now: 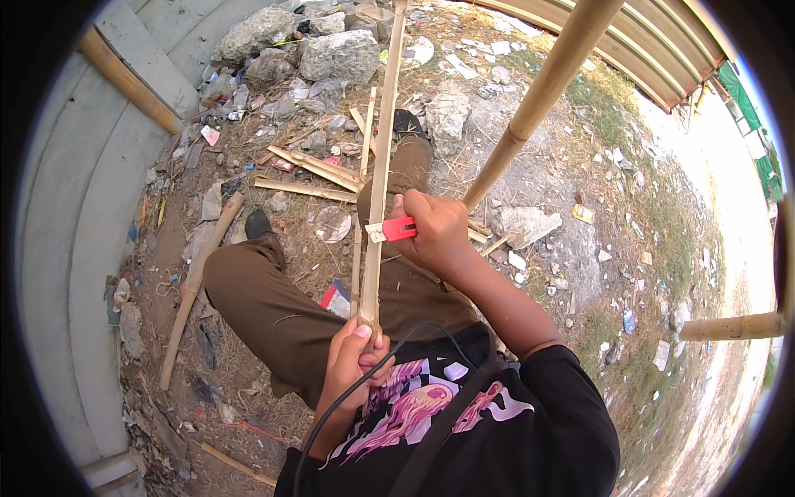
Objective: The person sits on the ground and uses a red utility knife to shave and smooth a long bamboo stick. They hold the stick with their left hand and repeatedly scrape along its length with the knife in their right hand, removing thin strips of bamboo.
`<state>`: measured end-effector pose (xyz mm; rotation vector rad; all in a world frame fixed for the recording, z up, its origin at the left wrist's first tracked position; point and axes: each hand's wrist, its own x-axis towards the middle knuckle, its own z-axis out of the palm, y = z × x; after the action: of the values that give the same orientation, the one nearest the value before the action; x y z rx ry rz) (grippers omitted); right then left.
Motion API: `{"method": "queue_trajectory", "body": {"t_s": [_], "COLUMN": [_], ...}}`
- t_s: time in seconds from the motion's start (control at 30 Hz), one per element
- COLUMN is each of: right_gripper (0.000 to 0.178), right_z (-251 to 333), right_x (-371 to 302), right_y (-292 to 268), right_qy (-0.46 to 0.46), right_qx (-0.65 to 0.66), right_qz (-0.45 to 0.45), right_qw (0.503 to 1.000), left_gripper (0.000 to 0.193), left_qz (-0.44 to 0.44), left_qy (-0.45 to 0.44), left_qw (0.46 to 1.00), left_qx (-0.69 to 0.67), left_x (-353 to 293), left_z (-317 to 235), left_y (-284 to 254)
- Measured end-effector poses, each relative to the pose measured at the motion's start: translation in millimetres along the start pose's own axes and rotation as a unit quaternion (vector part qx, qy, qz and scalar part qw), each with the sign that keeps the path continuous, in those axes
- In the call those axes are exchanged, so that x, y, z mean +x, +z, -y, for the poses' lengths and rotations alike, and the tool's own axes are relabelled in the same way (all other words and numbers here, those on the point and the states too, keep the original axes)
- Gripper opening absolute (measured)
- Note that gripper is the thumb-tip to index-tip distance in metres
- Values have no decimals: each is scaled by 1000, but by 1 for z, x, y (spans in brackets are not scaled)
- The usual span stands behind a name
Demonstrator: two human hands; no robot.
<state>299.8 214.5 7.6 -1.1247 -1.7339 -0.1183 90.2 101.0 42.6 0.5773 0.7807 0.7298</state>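
A long split bamboo strip (382,166) runs up and away from my lap, between my legs. My left hand (354,358) is wrapped round its near end, close to my belly. In my right hand (435,228) is a red-handled utility knife (400,229), gripped in a closed fist. Its short pale blade end lies across the strip, partway up its length; whether it cuts into the bamboo I cannot tell. Beside this strip, a second thin bamboo strip (357,265) shows along its left side, partly hidden by my leg and hand.
Several split bamboo pieces (319,170) lie on the littered ground ahead. A thick bamboo pole (530,108) slants up at the right, another pole (733,327) juts in farther right. A bamboo length (199,286) lies by the grey wall (74,207). Broken concrete chunks (338,56) sit at the far side.
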Motion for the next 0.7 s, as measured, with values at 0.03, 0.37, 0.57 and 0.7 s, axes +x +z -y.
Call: {"method": "queue_trajectory", "body": {"t_s": [0.03, 0.37, 0.57, 0.7], "right_gripper": [28, 29, 28, 27], "right_z": [6, 47, 50, 46], "right_x": [0, -49, -50, -41], "right_y": [-2, -9, -10, -8], "right_qy": [-12, -1, 4, 24], "right_qx": [12, 27, -7, 11], "right_qz": [0, 79, 56, 33], "right_qw": [1000, 997, 998, 999], "left_gripper": [26, 22, 20, 19], "left_qz": [3, 2, -8, -4], "left_qy": [11, 43, 64, 64], "left_qw": [1000, 999, 998, 998], "left_qx": [-1, -12, -2, 2], "left_x": [-1, -8, -11, -11], "left_z": [-1, -9, -5, -1], "left_y": [3, 8, 11, 14]}}
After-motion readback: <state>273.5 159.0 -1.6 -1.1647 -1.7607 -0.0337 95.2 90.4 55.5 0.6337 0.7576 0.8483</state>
